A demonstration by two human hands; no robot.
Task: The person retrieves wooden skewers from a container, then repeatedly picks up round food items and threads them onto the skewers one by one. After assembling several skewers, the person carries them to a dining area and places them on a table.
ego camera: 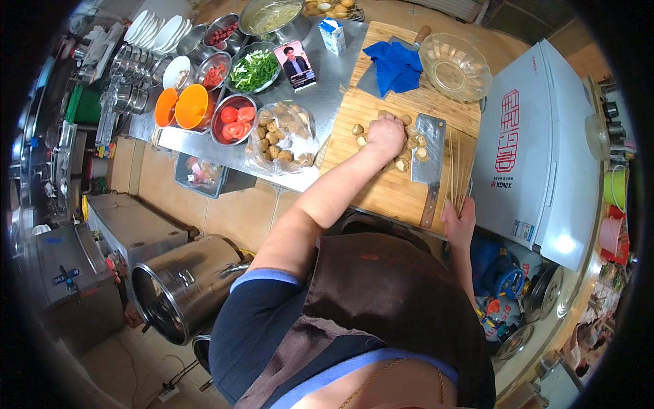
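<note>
My left hand (386,135) reaches over the wooden cutting board (347,143), its fingers curled down among small brown round food pieces (401,165), some cut with pale faces. Its fingertips are hidden, so whether it grips a piece cannot be told. At the board's near right edge my right hand (460,220) holds a bundle of thin wooden skewers (454,168), which point away from me. Between the two hands lies a cleaver (428,148) with a wooden handle, its blade touching or close to several pieces. A clear plastic bag (286,135) of whole brown round pieces rests left of the board.
A blue cloth (393,66) covers part of another cleaver near a clear ribbed bowl (454,66). Left are a bowl of tomatoes (232,120), orange bowls (193,107), chopped greens (254,69), a phone (296,65) and a milk carton (332,36). A white freezer (521,148) stands right.
</note>
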